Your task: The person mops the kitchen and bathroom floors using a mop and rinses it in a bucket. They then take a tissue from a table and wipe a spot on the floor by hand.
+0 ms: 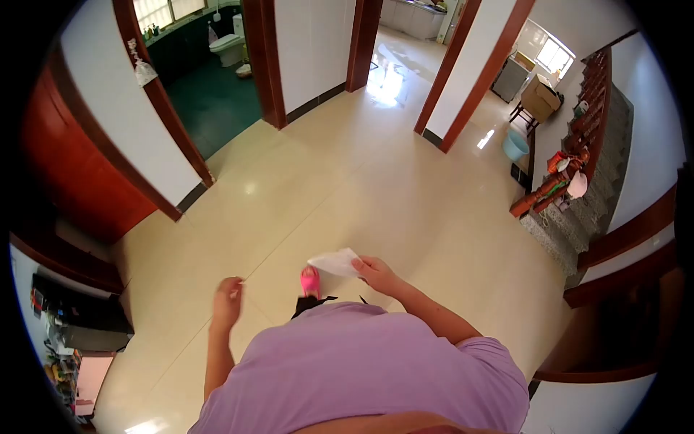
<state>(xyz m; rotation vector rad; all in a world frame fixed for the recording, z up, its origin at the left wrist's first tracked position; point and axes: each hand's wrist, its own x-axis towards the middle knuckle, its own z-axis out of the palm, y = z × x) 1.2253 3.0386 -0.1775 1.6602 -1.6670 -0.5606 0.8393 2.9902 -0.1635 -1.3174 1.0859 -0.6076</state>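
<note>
My right hand [379,275] grips a thin white sheet [335,262], which looks like paper or tissue, between thumb and fingers. The sheet points left, in front of my purple shirt and above the tiled floor. My left hand [228,299] hangs apart from it on the left, with its fingers curled together. A small pale spot shows at those fingertips, too small to name. Below the sheet, a foot in a pink slipper [309,281] steps forward on the floor.
Glossy cream tiles [318,188] stretch ahead. A doorway at left leads to a green-floored bathroom with a toilet [228,46]. At right are a staircase with a wooden railing [594,101], a blue bucket [515,146] and a cardboard box [540,98]. A red door [87,159] stands at far left.
</note>
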